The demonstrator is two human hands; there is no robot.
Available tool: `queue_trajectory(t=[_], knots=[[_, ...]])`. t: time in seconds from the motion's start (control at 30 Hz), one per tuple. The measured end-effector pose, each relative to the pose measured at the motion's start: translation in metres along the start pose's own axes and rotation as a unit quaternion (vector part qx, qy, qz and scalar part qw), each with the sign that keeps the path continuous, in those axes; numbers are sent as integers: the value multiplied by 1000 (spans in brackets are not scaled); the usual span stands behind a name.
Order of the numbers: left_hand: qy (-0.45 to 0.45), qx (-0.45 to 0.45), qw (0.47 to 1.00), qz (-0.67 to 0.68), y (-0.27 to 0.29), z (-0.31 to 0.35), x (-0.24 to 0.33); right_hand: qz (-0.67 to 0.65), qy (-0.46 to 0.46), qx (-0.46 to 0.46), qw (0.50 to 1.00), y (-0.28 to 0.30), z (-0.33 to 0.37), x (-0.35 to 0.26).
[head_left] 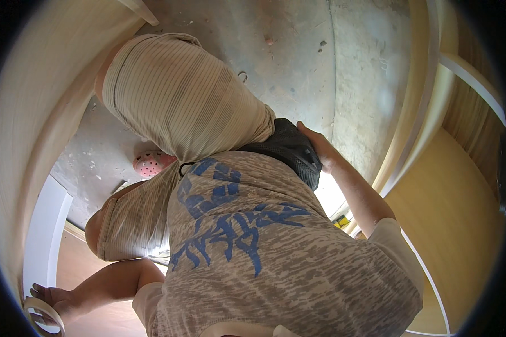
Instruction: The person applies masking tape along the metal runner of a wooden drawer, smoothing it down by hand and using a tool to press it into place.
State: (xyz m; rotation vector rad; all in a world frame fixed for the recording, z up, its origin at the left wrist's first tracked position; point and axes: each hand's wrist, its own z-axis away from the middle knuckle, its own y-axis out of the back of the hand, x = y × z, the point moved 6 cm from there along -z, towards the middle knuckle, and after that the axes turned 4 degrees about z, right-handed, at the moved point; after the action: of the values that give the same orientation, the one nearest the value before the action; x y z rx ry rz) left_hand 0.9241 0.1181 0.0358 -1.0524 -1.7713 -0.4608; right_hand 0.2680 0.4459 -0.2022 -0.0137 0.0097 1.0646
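Note:
My right hand is at my waist, gripping the edge of a black mesh pouch; part of its fingers is hidden by the pouch. Down at the lower left, my left hand is closed about a cream-coloured roll of tape, close to a white panel. The fingers there are small and partly covered by the roll. My body in a patterned shirt and striped shorts fills the middle of the view.
Pale wooden panels curve along the left and right side. A grey, stained floor lies beyond my legs, with small debris on it. A pink clog shows between my legs. Something small and yellow lies beside my right forearm.

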Motion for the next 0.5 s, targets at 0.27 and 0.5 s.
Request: queue_trajectory(t=[0.27, 0.5], knots=[[-17, 19, 1000, -17, -2, 10, 9, 26, 13, 17, 999, 3, -4, -1], [4, 14, 1000, 3, -3, 10, -3, 20, 9, 5, 1000, 6, -4, 4]])
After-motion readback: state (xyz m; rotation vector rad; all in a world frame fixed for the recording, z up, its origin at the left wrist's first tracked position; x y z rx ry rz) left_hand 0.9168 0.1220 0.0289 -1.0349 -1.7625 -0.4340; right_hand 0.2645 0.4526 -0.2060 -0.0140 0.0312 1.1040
